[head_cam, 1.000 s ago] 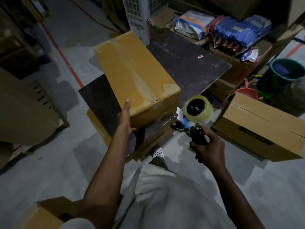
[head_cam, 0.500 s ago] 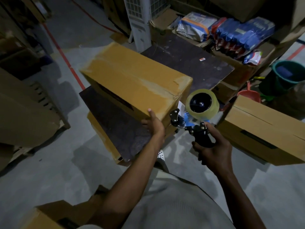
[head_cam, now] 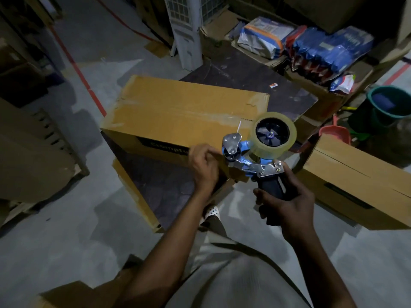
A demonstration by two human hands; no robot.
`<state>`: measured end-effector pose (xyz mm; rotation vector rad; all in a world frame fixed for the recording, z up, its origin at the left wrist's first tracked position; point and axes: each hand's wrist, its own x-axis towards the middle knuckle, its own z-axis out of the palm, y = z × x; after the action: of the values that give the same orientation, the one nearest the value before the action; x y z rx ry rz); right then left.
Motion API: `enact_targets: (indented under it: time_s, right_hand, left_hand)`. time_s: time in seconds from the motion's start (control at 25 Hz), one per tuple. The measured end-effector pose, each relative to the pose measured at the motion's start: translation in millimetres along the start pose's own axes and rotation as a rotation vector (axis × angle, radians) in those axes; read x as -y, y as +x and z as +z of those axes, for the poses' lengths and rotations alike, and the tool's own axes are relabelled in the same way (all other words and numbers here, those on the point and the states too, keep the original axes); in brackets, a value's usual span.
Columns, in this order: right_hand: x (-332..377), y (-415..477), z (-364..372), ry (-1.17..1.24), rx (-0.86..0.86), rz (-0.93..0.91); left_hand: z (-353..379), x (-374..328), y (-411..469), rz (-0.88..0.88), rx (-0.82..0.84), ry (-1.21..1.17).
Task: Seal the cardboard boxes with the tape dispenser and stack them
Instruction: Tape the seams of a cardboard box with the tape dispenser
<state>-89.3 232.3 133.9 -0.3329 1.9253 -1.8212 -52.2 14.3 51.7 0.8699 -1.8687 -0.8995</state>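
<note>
1. Since half a second ago the left hand (head_cam: 203, 165) has come off the near face of the cardboard box (head_cam: 178, 116) and closed in on the front of the tape dispenser (head_cam: 258, 152), and the box now lies with its long side across the view rather than at a slant.
2. Nearest the box's near edge, the right hand (head_cam: 287, 210) is wrapped tight around the dispenser's dark handle, holding it up with the tape roll (head_cam: 273, 134) toward the box's right end.
3. Left hand's fingers are curled together beside the dispenser's metal front plate; whether they pinch the tape end cannot be told.
4. Both hands sit before the box's near right corner, the dispenser overlapping that corner.
5. The box rests on a dark board (head_cam: 160, 192), a taped seam running along its top.
6. Right of the box a second box (head_cam: 355, 174) stands on the floor, apart from it.
7. Beyond the box's right end are a green bucket (head_cam: 391, 103) and blue packets (head_cam: 329, 50).
</note>
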Motion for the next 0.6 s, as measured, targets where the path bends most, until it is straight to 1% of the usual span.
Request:
enact_targets:
  time_s: [0.04, 0.08, 0.12, 0.16, 0.24, 0.28, 0.32, 0.36, 0.4, 0.48, 0.6]
  right_hand:
    - [1.5, 6.9, 3.5, 0.022, 0.024, 0.023]
    - [3.5, 13.0, 7.0, 0.038, 0.046, 0.044]
    - [6.1, 18.5, 10.8, 0.052, 0.063, 0.06]
    - [9.4, 24.1, 15.0, 0.067, 0.075, 0.075]
    - [16.9, 35.5, 23.0, 0.095, 0.089, 0.098]
    - [20.3, 43.0, 27.1, 0.099, 0.094, 0.105]
    - [22.9, 51.2, 31.1, 0.093, 0.095, 0.108]
    - [24.8, 59.9, 35.5, 0.084, 0.097, 0.103]
    - [25.9, 68.2, 40.0, 0.075, 0.1, 0.094]
    - [27.1, 86.2, 50.5, 0.07, 0.111, 0.076]
    - [25.1, 108.8, 70.0, 0.058, 0.139, 0.059]
  left_hand:
    - [-2.5, 9.3, 26.3, 0.04, -0.024, 0.123]
    - [-2.8, 18.3, 50.3, 0.072, -0.001, 0.26]
    - [-1.1, 25.2, 70.2, 0.095, 0.12, 0.387]
    - [3.3, 29.8, 85.1, 0.122, 0.324, 0.504]
    - [10.4, 21.9, 102.6, 0.25, 0.751, 0.709]
    - [14.2, 18.8, 108.6, 0.316, 0.894, 0.778]
    - [17.0, 20.0, 114.4, 0.363, 0.957, 0.82]
    - [17.1, 26.3, 121.9, 0.374, 0.961, 0.842]
    - [13.5, 34.8, 130.3, 0.364, 0.927, 0.857]
    - [-1.7, 59.6, 150.5, 0.259, 0.843, 0.85]
    - [-46.0, 100.0, 189.5, 0.081, 0.736, 0.894]
